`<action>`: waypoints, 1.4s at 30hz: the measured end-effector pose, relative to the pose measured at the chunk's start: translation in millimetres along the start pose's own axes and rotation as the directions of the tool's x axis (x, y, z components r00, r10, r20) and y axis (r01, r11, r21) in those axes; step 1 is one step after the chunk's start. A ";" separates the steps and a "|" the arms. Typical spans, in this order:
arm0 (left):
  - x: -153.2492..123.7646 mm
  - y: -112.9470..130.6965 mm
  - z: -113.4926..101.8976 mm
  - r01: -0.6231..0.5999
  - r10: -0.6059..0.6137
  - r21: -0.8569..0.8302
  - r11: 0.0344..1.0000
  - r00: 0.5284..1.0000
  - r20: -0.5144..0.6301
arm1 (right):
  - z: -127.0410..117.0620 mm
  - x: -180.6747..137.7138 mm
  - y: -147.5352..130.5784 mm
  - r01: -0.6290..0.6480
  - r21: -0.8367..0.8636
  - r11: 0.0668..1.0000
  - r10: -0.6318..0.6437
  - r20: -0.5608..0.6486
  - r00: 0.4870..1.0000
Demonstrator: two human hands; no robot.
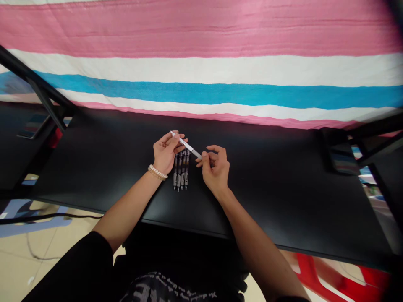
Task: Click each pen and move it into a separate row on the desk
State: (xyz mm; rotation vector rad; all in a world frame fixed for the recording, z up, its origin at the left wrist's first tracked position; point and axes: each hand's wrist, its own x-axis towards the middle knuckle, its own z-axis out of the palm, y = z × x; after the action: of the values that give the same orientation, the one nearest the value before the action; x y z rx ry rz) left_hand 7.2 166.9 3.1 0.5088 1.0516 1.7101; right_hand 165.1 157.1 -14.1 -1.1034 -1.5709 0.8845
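Note:
A thin white pen [186,145] is held slantwise above the black table [283,197], between both hands. My left hand [166,153], with a bead bracelet on its wrist, pinches the pen's upper left end. My right hand [215,167] pinches the lower right end between thumb and forefinger. Beneath the pen, between the two hands, several dark pens [181,170] lie side by side on the table, pointing toward me.
A cloth with pink, white and blue stripes [220,75] hangs behind the table. Black frame bars [40,90] stand at the left and right. A red stool [340,281] and a cable [47,217] are on the floor below.

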 end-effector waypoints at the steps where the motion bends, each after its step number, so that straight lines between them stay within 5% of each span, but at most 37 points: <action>1: 0.1 0.0 -0.2 -0.003 0.003 0.002 1.000 1.000 0.004 | 0.0 -0.1 0.3 0.009 -0.007 1.000 -0.009 -0.002 1.000; 9: -4.1 3.6 2.1 0.001 0.001 -0.032 0.999 0.997 0.072 | -4.3 1.9 -1.3 0.065 -0.118 0.991 -0.050 0.123 0.991; 14: -8.8 16.6 8.7 0.220 -0.161 -0.327 0.919 0.967 0.199 | 3.3 -4.4 -2.3 0.186 -0.175 0.967 -0.157 0.163 0.974; 22: -11.2 31.2 5.9 0.263 -0.253 -0.377 0.888 0.964 0.077 | 13.1 -14.3 -1.8 0.377 -0.148 0.914 -0.335 0.248 0.909; 27: -9.2 27.8 8.6 0.229 -0.205 -0.213 0.950 0.970 0.131 | 11.2 -10.2 -0.3 0.293 -0.176 0.940 -0.255 0.213 0.943; 31: -1.5 23.0 5.7 0.095 -0.084 -0.047 0.994 0.977 0.194 | -6.2 7.2 9.5 0.139 -0.312 0.940 -0.144 0.005 0.990; 34: 6.0 16.1 -2.1 -0.077 0.071 0.048 0.996 0.990 0.121 | -30.8 22.1 18.8 0.092 -0.517 0.851 -0.148 -0.068 0.987; 38: 13.6 4.2 -10.1 -0.152 0.151 0.160 0.975 0.988 0.014 | -56.8 30.6 24.9 -0.017 -0.765 0.644 -0.051 -0.064 0.997; 42: 16.3 -1.0 -10.1 -0.150 0.153 0.154 0.977 0.988 -0.008 | -58.9 28.6 21.4 -0.005 -0.737 0.676 -0.113 -0.110 0.987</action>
State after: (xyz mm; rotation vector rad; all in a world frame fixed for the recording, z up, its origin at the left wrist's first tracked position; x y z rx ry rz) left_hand -6.2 177.7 -5.5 0.6863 1.1897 1.7782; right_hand 224.1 192.6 -10.2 -1.6248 -1.8728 0.0653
